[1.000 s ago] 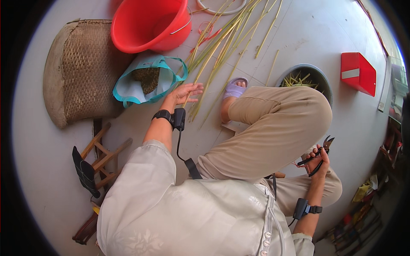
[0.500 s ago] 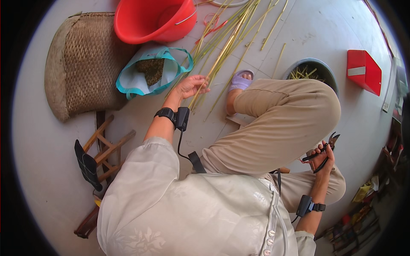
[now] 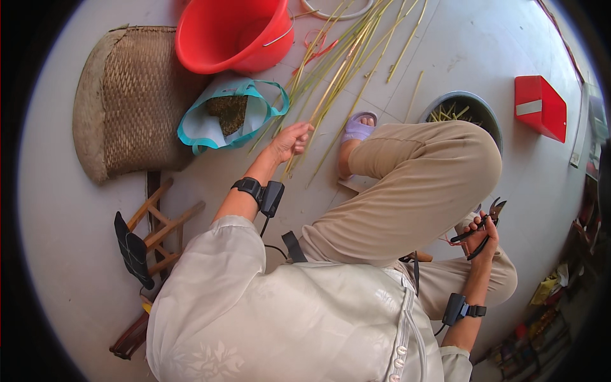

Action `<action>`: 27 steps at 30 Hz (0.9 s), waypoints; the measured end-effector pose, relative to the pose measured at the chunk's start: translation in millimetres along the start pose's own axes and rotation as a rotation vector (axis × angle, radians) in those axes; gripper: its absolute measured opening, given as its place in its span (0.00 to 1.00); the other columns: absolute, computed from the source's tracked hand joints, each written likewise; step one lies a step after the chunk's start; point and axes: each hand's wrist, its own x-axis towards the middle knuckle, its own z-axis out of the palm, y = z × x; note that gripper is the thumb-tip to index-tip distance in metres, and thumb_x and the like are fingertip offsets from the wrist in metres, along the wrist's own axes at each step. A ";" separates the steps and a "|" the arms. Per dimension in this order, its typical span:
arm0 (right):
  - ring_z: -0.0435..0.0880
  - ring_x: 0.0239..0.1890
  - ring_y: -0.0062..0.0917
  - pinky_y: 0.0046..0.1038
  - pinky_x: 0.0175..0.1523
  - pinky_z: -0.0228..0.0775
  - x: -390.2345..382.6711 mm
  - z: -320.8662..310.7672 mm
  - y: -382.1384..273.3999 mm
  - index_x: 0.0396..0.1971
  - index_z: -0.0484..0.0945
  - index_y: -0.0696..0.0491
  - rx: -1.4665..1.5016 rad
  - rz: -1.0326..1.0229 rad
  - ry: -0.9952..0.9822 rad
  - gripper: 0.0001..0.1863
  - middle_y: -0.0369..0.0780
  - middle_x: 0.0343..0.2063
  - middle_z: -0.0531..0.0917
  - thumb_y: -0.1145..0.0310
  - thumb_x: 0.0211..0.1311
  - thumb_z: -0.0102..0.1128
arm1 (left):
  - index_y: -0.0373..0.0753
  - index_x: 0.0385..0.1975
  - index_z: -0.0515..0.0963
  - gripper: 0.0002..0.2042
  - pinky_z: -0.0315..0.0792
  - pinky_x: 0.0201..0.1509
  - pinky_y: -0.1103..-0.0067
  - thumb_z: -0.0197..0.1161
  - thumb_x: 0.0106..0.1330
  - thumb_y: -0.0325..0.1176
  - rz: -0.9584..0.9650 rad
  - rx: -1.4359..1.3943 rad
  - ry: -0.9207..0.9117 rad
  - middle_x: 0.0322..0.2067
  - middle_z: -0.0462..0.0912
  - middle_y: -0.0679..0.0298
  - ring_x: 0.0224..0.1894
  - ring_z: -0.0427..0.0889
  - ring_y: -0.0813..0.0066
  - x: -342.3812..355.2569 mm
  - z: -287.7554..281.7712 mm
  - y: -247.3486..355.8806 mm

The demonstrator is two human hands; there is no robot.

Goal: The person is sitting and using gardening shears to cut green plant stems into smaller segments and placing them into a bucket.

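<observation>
My left hand [image 3: 291, 140] is closed on a long yellow-green stalk [image 3: 321, 105], one of several lying loosely on the floor beside a turquoise bag [image 3: 191, 124] with dark granular contents. At my right, beyond my bent knee, my right hand [image 3: 477, 235] grips black-handled pruning shears [image 3: 496, 210], blades pointing up. A grey-blue tub [image 3: 484, 111] holding short cut stalk pieces stands behind the knee, partly hidden by it.
A red bucket [image 3: 232, 32] and woven basket [image 3: 130, 102] are at upper left, above a wooden stool [image 3: 159, 223]. A red box [image 3: 541, 108] sits at right, a hose loop [image 3: 353, 14] at the top. Dim clutter [image 3: 534, 318] lines the lower right.
My left hand's fingers, spread a second ago among the stalks, have curled round one. My right hand still holds the shears and has shifted slightly in view.
</observation>
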 end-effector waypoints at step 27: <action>0.74 0.32 0.23 0.33 0.42 0.68 21.2 14.8 -5.4 0.50 0.72 0.52 -0.058 0.057 0.150 0.16 0.34 0.31 0.77 0.63 0.66 0.55 | 0.39 0.40 0.79 0.12 0.75 0.42 0.67 0.63 0.61 0.37 0.117 1.277 0.904 0.35 0.84 0.55 0.37 0.83 0.58 103.4 -79.9 -8.9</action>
